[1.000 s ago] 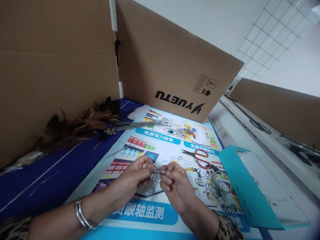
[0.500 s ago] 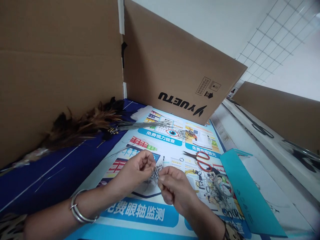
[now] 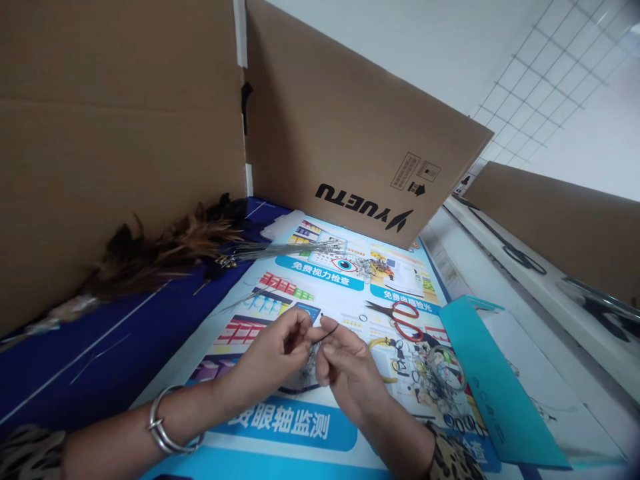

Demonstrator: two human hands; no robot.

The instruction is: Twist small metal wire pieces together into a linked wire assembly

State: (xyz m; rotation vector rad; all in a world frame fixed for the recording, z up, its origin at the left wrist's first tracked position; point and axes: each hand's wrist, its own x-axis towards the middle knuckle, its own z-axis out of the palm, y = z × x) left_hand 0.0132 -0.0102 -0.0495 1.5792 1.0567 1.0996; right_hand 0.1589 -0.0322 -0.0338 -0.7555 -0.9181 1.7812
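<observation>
My left hand point(image 3: 273, 350) and my right hand point(image 3: 345, 370) meet over a printed poster point(image 3: 280, 427) on the table. Both pinch a thin dark wire piece point(image 3: 330, 330) between fingertips, its end sticking up to the right. Under my hands lies a small heap of loose wire pieces point(image 3: 307, 373). Silver bangles point(image 3: 167, 427) circle my left wrist.
Red-handled scissors point(image 3: 403, 320) lie right of my hands, beside a clear round container point(image 3: 445, 377) with small metal rings. A teal folder point(image 3: 480, 380) lies at the right. Brown feathers with wire stems point(image 3: 170, 250) lie at the left on blue cloth. Cardboard walls point(image 3: 350, 133) stand behind.
My hands have drawn closer together and turned the wire piece; its end now points up and right. The view has barely shifted.
</observation>
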